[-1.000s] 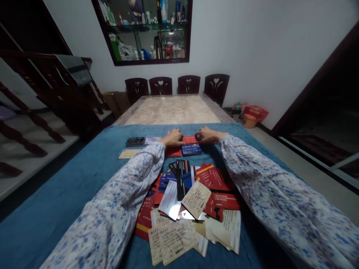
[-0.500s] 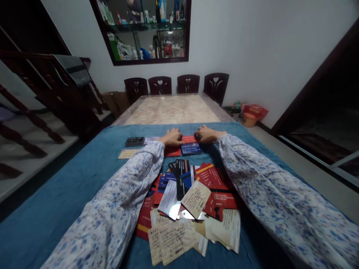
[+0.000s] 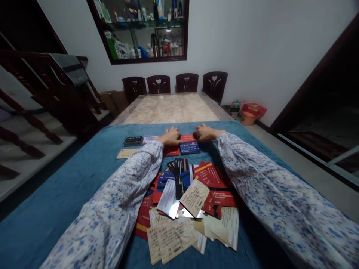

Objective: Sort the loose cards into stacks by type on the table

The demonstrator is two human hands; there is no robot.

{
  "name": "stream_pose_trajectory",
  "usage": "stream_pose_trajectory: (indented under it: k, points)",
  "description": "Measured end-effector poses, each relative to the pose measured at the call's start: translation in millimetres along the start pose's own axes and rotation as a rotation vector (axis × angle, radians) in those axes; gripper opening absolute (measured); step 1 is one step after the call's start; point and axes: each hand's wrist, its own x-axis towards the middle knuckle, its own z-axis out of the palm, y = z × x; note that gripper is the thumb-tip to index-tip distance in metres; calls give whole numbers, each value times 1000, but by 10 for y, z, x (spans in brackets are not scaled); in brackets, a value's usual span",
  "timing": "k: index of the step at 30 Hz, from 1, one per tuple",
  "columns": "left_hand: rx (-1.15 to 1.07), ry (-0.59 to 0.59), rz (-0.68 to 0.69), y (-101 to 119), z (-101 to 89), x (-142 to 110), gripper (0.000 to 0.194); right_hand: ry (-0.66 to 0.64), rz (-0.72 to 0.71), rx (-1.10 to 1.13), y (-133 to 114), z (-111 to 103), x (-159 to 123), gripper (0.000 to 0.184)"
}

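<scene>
A red card stack (image 3: 188, 138) lies at the far side of the cloth, behind a stack of blue cards (image 3: 190, 148). My left hand (image 3: 171, 137) has its curled fingers at the red stack's left end. At the right end, my right hand (image 3: 204, 133) holds it with bent fingers. Another red card (image 3: 171, 151) shows partly under my left wrist. Farther left are a black card stack (image 3: 134, 141), a silver card (image 3: 149, 139) and a beige card (image 3: 126, 153). A loose heap of mixed cards (image 3: 193, 198) spreads between my forearms.
A blue cloth (image 3: 92, 175) covers the near part of the table, and the bare patterned tabletop (image 3: 171, 108) extends beyond it. Several dark chairs (image 3: 187, 83) stand at the far edge. An orange bucket (image 3: 248, 117) is on the floor at right.
The view has shifted slightly. Both hands stay at the ends of the red card stack, and the cards lie as before.
</scene>
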Motion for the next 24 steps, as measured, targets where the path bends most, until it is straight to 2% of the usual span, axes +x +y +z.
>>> stream_pose_trajectory:
  k: [9, 17, 24]
  points:
    - [20, 12, 2, -23, 21, -11, 34, 24, 5, -2, 51, 50, 40, 54]
    - [1, 52, -6, -29, 30, -64, 30, 41, 31, 4, 84, 60, 15, 58]
    - [-15, 112, 11, 1, 14, -227, 32, 111, 16, 35, 91, -6, -123, 53]
